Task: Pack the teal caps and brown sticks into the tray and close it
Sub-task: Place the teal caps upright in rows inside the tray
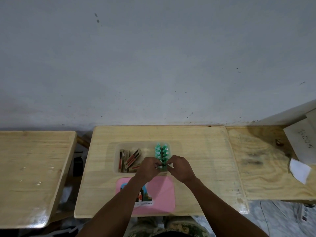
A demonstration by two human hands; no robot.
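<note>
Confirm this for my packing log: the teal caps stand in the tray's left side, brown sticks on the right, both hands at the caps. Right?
Sides are swapped. The head view shows the teal caps in the tray's right side and the brown sticks on the left. Both the left hand and right hand are at the caps.

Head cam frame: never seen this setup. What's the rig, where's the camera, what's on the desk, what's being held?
There is no robot here. A person works with two bare hands, and the single wide-angle camera sits on their head, looking forward and down, so the arms enter from the bottom edge.

On the wooden desk lies a clear plastic tray. Its left part holds the brown sticks, lying loosely at different angles. Its right part holds the teal caps, standing in two neat rows. Nearer the person lies a pink lid with a printed picture on it, so the tray is not yet closed.

The left hand and right hand meet at the near end of the cap rows, fingers pinched around the nearest caps. Whether they are gripping or just nudging them is too small to tell.
</note>
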